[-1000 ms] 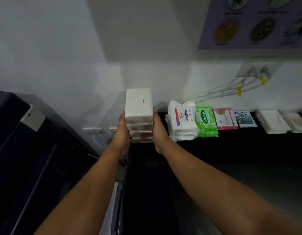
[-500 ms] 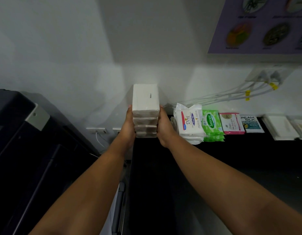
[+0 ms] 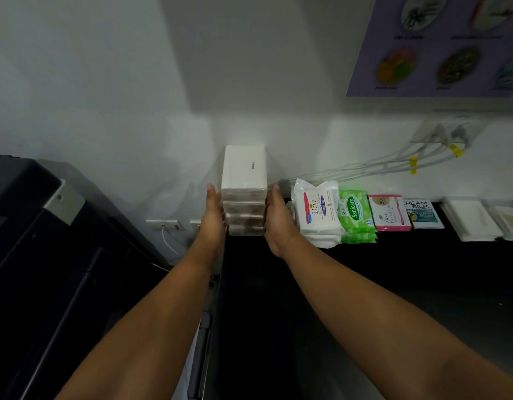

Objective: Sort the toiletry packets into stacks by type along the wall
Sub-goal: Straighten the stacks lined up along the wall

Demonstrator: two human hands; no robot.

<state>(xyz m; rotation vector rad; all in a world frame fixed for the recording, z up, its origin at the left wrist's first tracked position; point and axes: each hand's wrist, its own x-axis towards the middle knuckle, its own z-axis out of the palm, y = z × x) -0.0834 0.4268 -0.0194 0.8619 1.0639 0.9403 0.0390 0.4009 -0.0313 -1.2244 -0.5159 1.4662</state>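
Judging from the row along the wall (image 3: 134,111), the sorting looks almost finished. At the right end of the dark surface (image 3: 365,284) lie low piles of flat white packets (image 3: 470,219). Next to them, moving left, come a Cream Silk sachet (image 3: 422,213), a pink Dove sachet (image 3: 389,213), a stack of green Sanicare wipes (image 3: 354,215) and a stack of white Dove wipes (image 3: 316,212). Each sits touching or just beside its neighbour, close to the wall. No loose packets show on the bare part of the surface nearer the person, so what seems left is only to settle the last stack and let go of it.

That last one is the stack of plain white packets (image 3: 243,180), four high and upright, at the left end of the row just beside the Dove wipes. It sits squarely between the hands. The left hand (image 3: 213,220) presses flat on its left side and the right hand (image 3: 280,226) on its right side, with fingers straight and pointing toward the wall, not curled round it. Whether the bottom packet already rests on the surface or hangs just above it cannot be told, as the lower edge meets the surface's dark left corner. White cables (image 3: 365,168) run along the wall above the row, and a dark machine (image 3: 47,255) stands to the left.
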